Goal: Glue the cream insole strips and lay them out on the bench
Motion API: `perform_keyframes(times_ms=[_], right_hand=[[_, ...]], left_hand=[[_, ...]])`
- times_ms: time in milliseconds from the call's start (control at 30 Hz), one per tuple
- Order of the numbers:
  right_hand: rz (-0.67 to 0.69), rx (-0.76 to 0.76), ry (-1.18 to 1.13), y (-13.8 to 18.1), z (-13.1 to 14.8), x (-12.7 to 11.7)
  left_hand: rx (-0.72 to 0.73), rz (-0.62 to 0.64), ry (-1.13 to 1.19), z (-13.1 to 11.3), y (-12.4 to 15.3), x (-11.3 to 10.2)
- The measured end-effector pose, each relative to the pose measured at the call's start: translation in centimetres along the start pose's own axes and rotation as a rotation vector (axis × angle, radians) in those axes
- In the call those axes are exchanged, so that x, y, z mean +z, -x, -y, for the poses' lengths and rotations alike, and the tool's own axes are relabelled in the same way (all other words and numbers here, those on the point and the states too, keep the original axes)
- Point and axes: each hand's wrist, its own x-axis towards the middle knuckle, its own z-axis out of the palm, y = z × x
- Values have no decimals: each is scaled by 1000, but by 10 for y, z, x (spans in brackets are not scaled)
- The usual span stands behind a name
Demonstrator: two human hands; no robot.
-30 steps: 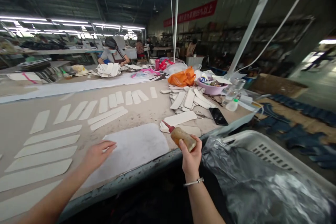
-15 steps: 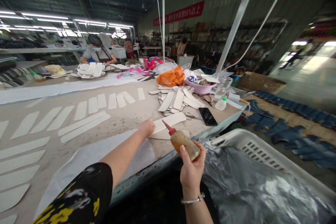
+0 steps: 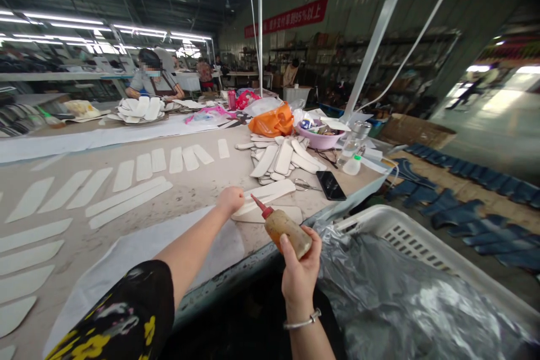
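Observation:
My right hand is wrapped round a squeeze bottle of amber liquid. Its red pointed nozzle tilts up and left, over the near end of a long white strip. My left hand is closed in a fist at the left end of that strip. Its fingertips are hidden, so I cannot tell what they pinch. Just below lies another pale rounded strip, partly covered by the bottle. Behind them is a heap of dark-edged white pieces.
White pieces lie in rows across the table's left side. Scissors, a black phone, a green-capped bottle and a pink basin sit to the right. A white plastic basket with grey sheeting stands beside the table. A person sits across.
The whole view has shifted slightly, so both hands and the table things appear a little further left. The bottle stays in my right hand, its nozzle still over the strip.

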Motion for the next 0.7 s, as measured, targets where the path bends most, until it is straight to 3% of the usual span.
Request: perform_keyframes(times_ms=[133, 300, 467, 600, 700], right_hand=[[43, -2, -20, 2, -1, 1], [163, -28, 54, 16, -4, 10], [369, -43, 129, 47, -24, 25], [546, -170, 252, 73, -41, 38], [642, -304, 319, 90, -47, 48]], left_hand=[[-52, -44, -53, 25, 47, -28], [-48, -147, -123, 92, 167, -55], [-217, -40, -180, 137, 275, -58], [-313, -46, -185, 141, 309, -53], [-216, -143, -172, 142, 315, -46]])
